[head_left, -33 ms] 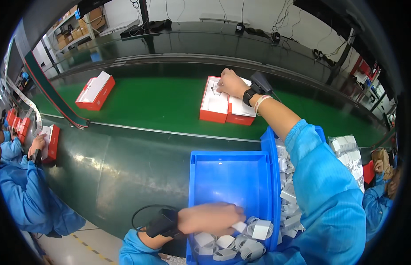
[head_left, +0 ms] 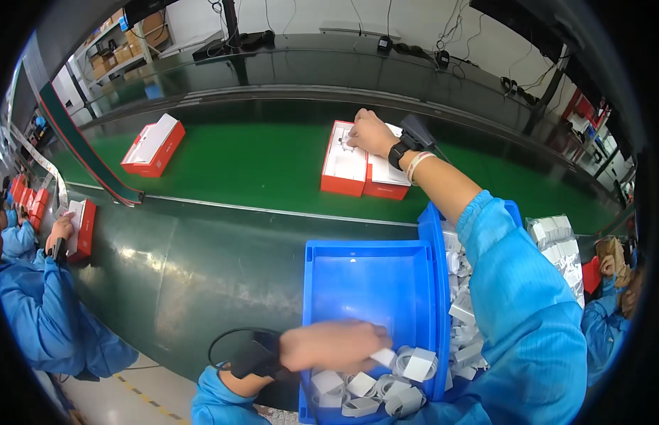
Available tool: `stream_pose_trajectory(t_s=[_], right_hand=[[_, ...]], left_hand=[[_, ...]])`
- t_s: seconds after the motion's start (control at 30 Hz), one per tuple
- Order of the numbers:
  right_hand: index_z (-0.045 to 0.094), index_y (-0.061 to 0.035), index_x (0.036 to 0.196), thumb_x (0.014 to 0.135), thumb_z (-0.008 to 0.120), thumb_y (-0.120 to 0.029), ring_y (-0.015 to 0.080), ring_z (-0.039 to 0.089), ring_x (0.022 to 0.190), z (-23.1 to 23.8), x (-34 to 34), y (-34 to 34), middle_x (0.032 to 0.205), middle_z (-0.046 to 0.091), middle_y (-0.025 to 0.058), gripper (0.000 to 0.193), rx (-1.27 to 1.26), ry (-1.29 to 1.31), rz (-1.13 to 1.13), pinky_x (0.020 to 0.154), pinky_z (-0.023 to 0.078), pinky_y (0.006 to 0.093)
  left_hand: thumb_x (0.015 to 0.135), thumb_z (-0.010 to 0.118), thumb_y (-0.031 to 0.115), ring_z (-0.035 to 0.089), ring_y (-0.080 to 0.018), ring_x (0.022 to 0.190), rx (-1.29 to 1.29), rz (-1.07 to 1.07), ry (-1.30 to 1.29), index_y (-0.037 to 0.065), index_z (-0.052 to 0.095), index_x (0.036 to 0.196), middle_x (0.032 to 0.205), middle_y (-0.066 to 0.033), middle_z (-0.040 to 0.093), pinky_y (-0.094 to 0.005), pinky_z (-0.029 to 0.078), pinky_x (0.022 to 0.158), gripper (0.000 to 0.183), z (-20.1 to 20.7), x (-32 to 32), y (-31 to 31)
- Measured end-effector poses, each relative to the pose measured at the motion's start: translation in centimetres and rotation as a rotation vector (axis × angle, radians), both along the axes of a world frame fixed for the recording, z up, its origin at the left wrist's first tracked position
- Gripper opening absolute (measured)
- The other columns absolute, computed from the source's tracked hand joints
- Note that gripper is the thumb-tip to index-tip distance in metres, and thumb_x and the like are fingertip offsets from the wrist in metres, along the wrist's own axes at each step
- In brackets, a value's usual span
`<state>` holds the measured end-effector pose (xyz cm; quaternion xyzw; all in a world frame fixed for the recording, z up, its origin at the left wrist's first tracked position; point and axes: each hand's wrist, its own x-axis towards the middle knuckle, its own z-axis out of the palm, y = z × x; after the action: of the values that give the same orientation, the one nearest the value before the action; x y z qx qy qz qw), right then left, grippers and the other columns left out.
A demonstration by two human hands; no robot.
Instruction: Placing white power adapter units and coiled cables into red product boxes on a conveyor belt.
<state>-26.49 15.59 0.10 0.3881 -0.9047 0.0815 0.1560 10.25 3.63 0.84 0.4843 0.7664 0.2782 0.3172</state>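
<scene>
My right hand point(head_left: 372, 134) reaches over two red-sided boxes on the green belt. Its fingers are closed on a small white charger point(head_left: 346, 143) with dark prongs, in the white interior of the left box point(head_left: 343, 185). The neighbouring box point(head_left: 387, 190) lies partly under my wrist. Lower down, my left hand point(head_left: 336, 346) is smeared by motion above the near end of a blue tray point(head_left: 368, 246). Beneath and beside it lie several coiled white cables point(head_left: 404, 401) with white paper wraps. A white wrap point(head_left: 383, 357) shows at its fingertips; whether they grip it is unclear.
Right of the tray, a second blue bin point(head_left: 430, 225) holds many white chargers point(head_left: 463, 310). Clear bags of white pieces point(head_left: 558, 244) lie beyond my right sleeve. Another open red box point(head_left: 156, 150) sits left on the belt. Co-workers in blue sleeves point(head_left: 35, 312) work on both sides.
My left hand has shifted slightly to the left and upward over the tray. My right hand stays at the box, almost unmoved.
</scene>
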Motion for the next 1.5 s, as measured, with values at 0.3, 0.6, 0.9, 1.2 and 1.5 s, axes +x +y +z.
stream_pose_trajectory(t_s=[0.3,0.6,0.9,1.2,1.5], right_hand=[[0.069,0.0001,0.106,0.091,0.063,-0.026,0.0254,0.068,0.077,11.8,14.4,-1.3,0.088,0.070,0.0134,0.031,-0.377,-0.638,0.389,0.071,0.054,0.0334],[0.061,-0.0029,0.114,0.085,0.070,-0.022,0.0313,0.062,0.097,9.6,24.2,2.5,0.112,0.057,0.0139,0.036,-0.063,-0.318,0.378,0.083,0.053,0.0375],[0.067,-0.0032,0.104,0.077,0.072,-0.030,0.0344,0.066,0.089,9.6,18.0,4.4,0.098,0.066,0.0172,0.039,0.046,-0.119,0.244,0.079,0.054,0.0407],[0.066,0.0028,0.069,0.069,0.071,-0.034,0.0366,0.063,0.068,4.7,6.6,6.9,0.066,0.061,0.0207,0.037,0.115,-0.031,0.201,0.064,0.051,0.0450],[0.071,-0.0002,0.072,0.066,0.078,-0.029,0.0317,0.066,0.064,3.4,6.4,6.2,0.065,0.065,0.0168,0.030,0.352,-0.403,-0.007,0.058,0.052,0.0440]], left_hand=[[0.100,0.053,0.012,0.066,-0.0208,0.097,0.987,0.940,-0.476,-0.004,0.049,0.126,0.110,-0.0140,0.065,-0.0314,0.056,0.083,0.031,1.3,-5.6,-5.1],[0.101,0.052,0.014,0.062,-0.0235,0.111,1.165,1.090,-0.584,0.002,0.042,0.114,0.117,-0.0184,0.060,-0.0369,0.051,0.098,0.021,0.3,-5.3,-3.1],[0.099,0.054,0.011,0.054,-0.0207,0.119,1.025,1.082,-0.171,0.002,0.036,0.131,0.130,-0.0172,0.052,-0.0341,0.044,0.101,0.037,-1.1,-4.8,-1.5],[0.091,0.061,0.006,0.060,-0.0239,0.108,0.812,0.985,-0.013,0.000,0.055,0.112,0.122,-0.0120,0.056,-0.0362,0.050,0.095,0.023,-1.1,-5.1,-2.1],[0.092,0.058,0.000,0.055,-0.0176,0.111,0.793,0.920,-0.015,0.000,0.055,0.112,0.126,-0.0104,0.053,-0.0320,0.046,0.096,0.020,-0.7,-5.1,-1.7]])
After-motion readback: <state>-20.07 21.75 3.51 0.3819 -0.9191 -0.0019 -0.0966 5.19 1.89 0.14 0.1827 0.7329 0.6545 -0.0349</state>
